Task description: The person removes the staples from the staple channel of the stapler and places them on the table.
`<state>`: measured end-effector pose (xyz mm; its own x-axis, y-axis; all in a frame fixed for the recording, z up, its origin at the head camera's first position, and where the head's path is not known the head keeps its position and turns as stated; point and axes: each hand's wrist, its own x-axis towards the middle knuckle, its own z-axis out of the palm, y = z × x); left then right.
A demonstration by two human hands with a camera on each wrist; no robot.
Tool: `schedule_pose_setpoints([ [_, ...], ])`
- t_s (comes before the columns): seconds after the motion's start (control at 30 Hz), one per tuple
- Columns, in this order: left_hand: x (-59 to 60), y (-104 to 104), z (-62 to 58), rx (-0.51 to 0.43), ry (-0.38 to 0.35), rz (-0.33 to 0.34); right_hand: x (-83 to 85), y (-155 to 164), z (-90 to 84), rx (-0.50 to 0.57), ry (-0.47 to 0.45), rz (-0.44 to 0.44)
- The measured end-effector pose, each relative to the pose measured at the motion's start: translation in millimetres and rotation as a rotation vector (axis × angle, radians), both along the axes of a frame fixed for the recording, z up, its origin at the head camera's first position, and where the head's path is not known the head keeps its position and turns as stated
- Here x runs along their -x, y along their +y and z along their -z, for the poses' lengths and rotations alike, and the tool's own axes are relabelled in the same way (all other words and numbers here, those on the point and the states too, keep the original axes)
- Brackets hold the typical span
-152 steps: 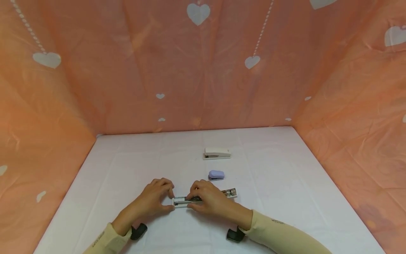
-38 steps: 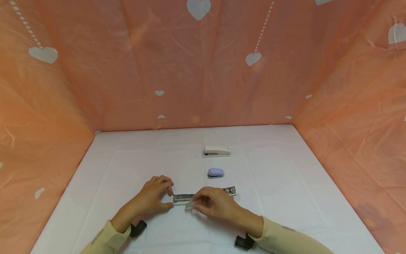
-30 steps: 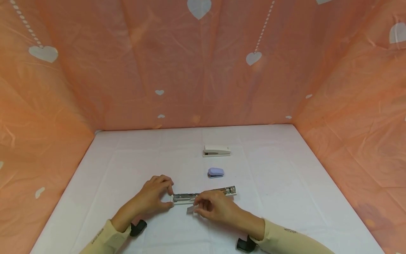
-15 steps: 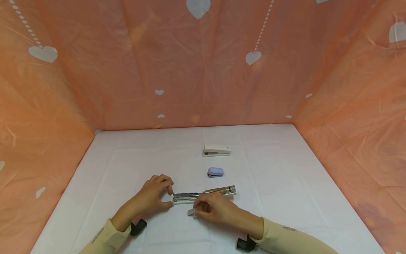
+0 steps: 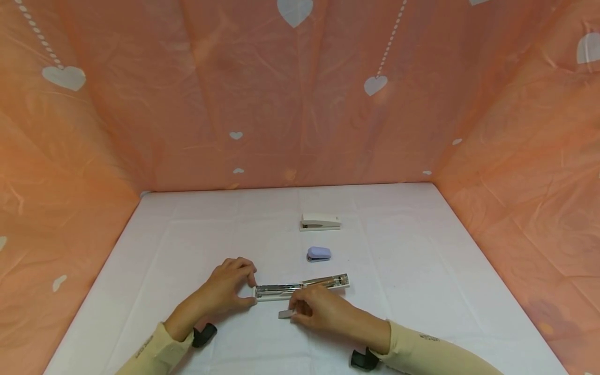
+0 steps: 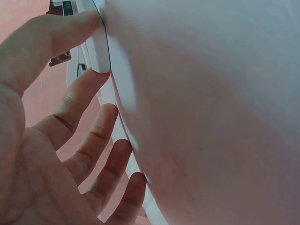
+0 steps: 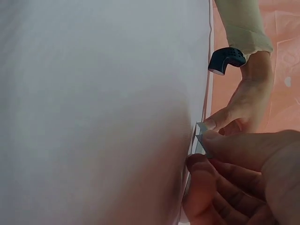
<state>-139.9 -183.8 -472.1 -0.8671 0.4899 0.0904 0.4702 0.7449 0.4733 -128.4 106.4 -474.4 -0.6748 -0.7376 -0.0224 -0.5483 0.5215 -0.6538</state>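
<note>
A white stapler point(image 5: 274, 293) lies opened out on the table, its metal channel facing up and its cover stretched to the right. My left hand point(image 5: 228, 287) pinches the left end of its base between thumb and index finger; the other fingers spread loosely in the left wrist view point(image 6: 101, 51). Just in front of the stapler, my right hand point(image 5: 323, 307) pinches a short strip of staples point(image 5: 285, 314) between thumb and fingertips. The right wrist view shows the angled profile of the staple strip point(image 7: 205, 146). The right hand partly hides the stapler's middle.
Behind the open stapler sits a small lilac stapler point(image 5: 319, 253), and farther back a closed white stapler point(image 5: 321, 222). All rest on a white-covered table point(image 5: 225, 224). Orange cloth point(image 5: 300, 104) with pale hearts hangs at the back and both sides.
Five seconds ago my right fingers were on the stapler's channel. Since then they have come away toward me with the staple strip, which now lies more level. My left hand has stayed put.
</note>
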Motion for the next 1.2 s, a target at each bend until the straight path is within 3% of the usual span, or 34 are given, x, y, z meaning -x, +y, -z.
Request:
schedule_pose_setpoints([
  [0.27,0.4,-1.4,1.4,0.017,0.001,0.001,-2.2,-0.2,-1.2,-0.071,0.078,-0.010],
  [0.7,-0.2,-2.4,-2.0,0.018,-0.001,0.024,-5.1,0.1,-0.3,-0.092,0.114,-0.012],
  [0.97,6.2,-10.5,-12.7,-0.014,-0.131,0.105,-10.1,6.2,-10.1,-0.050,0.103,0.013],
  [1.2,18.0,-12.9,-23.7,-0.042,-0.266,0.147,-5.3,17.9,-21.2,0.115,0.238,0.025],
])
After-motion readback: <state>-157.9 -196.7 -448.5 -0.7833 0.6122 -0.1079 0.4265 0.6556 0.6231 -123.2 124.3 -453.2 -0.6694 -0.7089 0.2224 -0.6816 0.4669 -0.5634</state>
